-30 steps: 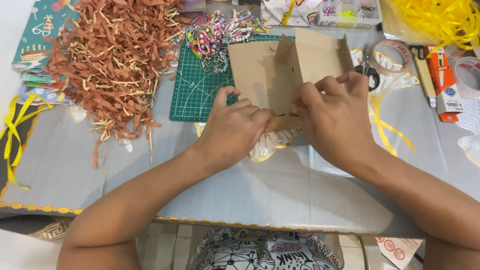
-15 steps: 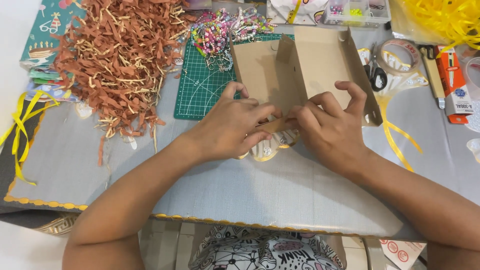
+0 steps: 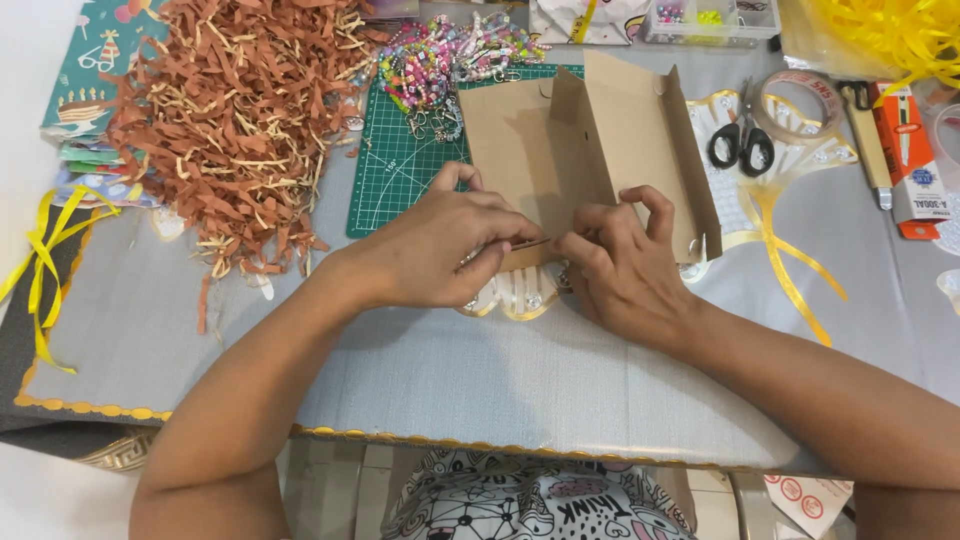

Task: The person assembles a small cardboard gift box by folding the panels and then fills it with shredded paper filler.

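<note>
A brown cardboard box [image 3: 610, 150], partly folded with flaps standing up, lies on the grey table cover [image 3: 480, 360] over a green cutting mat [image 3: 400, 160]. My left hand [image 3: 440, 250] rests on the box's near left edge and pinches it. My right hand [image 3: 620, 265] grips the same near edge from the right, fingers curled on the cardboard. Both hands meet at the front flap. A white and gold trimmed piece [image 3: 515, 295] peeks out under them.
A heap of brown paper shreds [image 3: 240, 120] lies at the left, colourful bead chains [image 3: 450, 60] behind the mat. Black scissors [image 3: 742, 140], a tape roll [image 3: 800, 105], a cutter [image 3: 868, 145], an orange pack [image 3: 910, 165] and yellow ribbon [image 3: 790, 270] sit at the right.
Both hands have slid to the box's near edge and closed on the front flap; the right hand's fingers, spread before, are now curled.
</note>
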